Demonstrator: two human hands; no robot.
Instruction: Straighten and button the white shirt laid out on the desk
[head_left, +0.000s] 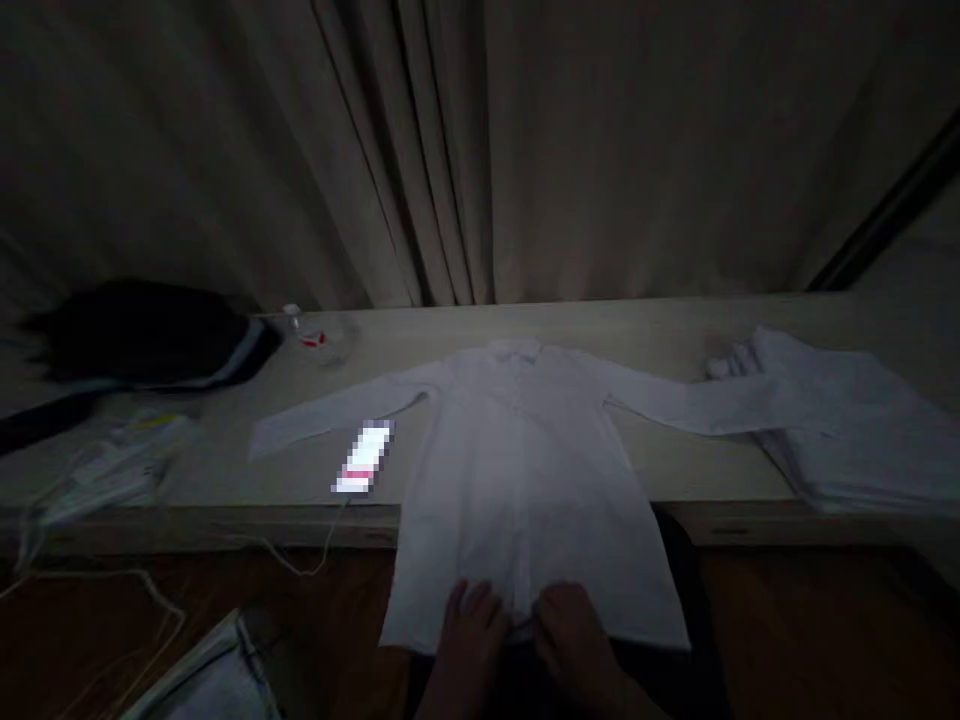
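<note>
A white long-sleeved shirt lies front up with its collar at the far side and both sleeves spread out. Its lower part hangs past the table's front edge toward me. At the bottom hem, left of the button strip, my left hand has its fingers curled on the cloth. Just right of the strip, my right hand is closed on the same hem. The fingertips of both hands are partly hidden, and the picture is dim.
A lit phone with a cable lies below the left sleeve. Folded white clothes are stacked at right, under the right cuff. A clear bottle, a dark pile and plastic bags are at left. Curtains hang behind.
</note>
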